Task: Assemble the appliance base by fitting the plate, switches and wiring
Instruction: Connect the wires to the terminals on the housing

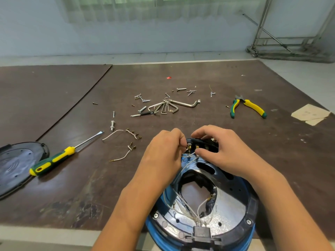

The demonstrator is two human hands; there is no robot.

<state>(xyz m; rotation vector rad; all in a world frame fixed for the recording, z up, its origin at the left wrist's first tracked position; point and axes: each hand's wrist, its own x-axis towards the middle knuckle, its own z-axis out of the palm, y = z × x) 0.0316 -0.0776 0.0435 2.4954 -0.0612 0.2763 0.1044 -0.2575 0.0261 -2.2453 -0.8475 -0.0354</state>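
2 hands: left fingers (176,137) pinch wire terminal (188,147); right fingers (204,132) curl round switch block (211,145).

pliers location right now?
Head view: the pliers lie with handles spread on the right of the table, beyond the right hand, between the hex keys on their left and the paper scrap on their right.
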